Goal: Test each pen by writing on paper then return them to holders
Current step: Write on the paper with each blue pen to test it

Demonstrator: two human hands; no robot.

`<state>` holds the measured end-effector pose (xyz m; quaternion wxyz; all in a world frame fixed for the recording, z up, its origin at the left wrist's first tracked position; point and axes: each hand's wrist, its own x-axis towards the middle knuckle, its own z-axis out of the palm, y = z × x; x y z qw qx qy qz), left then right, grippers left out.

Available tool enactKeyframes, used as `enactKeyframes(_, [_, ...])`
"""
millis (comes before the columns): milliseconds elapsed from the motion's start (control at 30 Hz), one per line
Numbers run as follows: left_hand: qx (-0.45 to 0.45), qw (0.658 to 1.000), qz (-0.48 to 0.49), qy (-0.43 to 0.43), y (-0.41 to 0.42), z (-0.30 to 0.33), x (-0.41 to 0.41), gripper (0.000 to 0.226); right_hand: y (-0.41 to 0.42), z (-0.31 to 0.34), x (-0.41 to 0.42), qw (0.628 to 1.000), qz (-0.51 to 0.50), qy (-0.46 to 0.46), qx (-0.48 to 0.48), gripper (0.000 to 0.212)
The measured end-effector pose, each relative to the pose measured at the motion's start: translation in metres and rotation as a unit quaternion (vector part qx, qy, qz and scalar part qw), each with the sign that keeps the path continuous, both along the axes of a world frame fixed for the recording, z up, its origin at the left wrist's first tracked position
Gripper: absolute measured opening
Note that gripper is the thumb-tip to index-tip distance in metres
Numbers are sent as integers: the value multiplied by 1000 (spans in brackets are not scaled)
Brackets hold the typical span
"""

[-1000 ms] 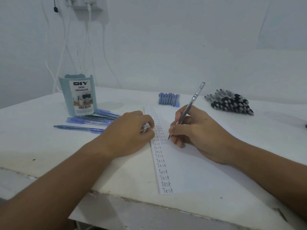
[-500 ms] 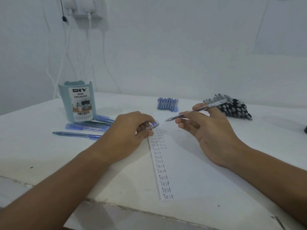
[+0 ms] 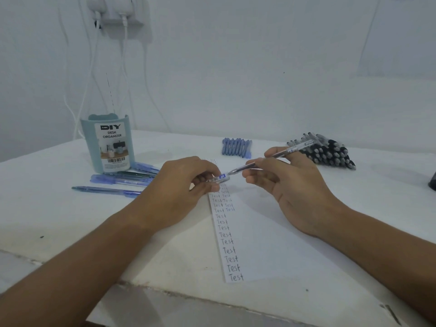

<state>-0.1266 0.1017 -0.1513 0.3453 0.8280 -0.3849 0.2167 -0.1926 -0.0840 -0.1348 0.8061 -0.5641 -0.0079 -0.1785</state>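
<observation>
My right hand [image 3: 292, 185] holds a clear-barrelled pen [image 3: 273, 158] above the table, its tip pointing left. My left hand [image 3: 179, 185] pinches a small clear pen cap [image 3: 218, 178], and the pen tip meets the cap's open end. Below both hands lies a white sheet of paper [image 3: 254, 239] with columns of the word "Test". A teal desk organizer [image 3: 108, 143] stands at the back left. Several blue pens [image 3: 113, 182] lie beside it on the table.
A row of blue pen caps [image 3: 236, 147] lies at the back centre. A pile of black-capped pens [image 3: 328, 152] sits at the back right. Cables hang down the wall from a socket [image 3: 115, 13]. The table's front edge [image 3: 165, 291] runs below my forearms.
My right hand lifted the pen off the paper, turned it level and brought its tip to the cap. My left hand raised the cap slightly toward it.
</observation>
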Motion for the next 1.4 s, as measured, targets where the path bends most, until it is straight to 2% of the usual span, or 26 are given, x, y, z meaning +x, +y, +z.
enactKeyframes(133, [-11, 1000, 0, 12, 0, 2, -4, 18, 0, 0, 0, 1000, 20, 11, -10, 4])
enactKeyframes(267, [-40, 999, 1, 27, -2, 3, -7, 14, -1, 0, -2, 1000, 17, -11, -16, 16])
enactKeyframes(600, [-51, 999, -7, 0, -4, 1, -10, 15, -6, -1, -1, 998, 39, 14, -44, 6])
enactKeyframes(700, [-64, 997, 2, 33, -6, 2, -12, 9, -4, 2, 0, 997, 40, 26, -62, 10])
enactKeyframes(767, [-44, 998, 19, 38, -6, 1, -10, 9, -4, 7, 3, 997, 18, 36, -70, 13])
enactKeyframes(867, [41, 997, 70, 6, -2, -3, -4, 20, -13, 20, 6, 996, -32, 49, -65, 12])
enactKeyframes(967, [102, 991, 78, 25, -1, -6, -3, 22, -26, 30, 12, 993, -66, 70, -72, 16])
enactKeyframes(1200, [95, 990, 51, 85, 7, -3, -4, 18, -35, 57, 78, 960, -72, 172, -207, 4])
enactKeyframes(1300, [76, 990, 38, 110, 10, 0, -3, 15, -35, 57, 109, 954, -87, 183, -223, 11])
enactKeyframes(1367, [67, 990, 31, 122, 11, 1, -1, 14, -39, 53, 130, 924, -98, 201, -310, 14])
enactKeyframes(1400, [65, 990, 28, 126, 11, 1, -1, 14, -39, 52, 136, 898, -104, 209, -373, 15])
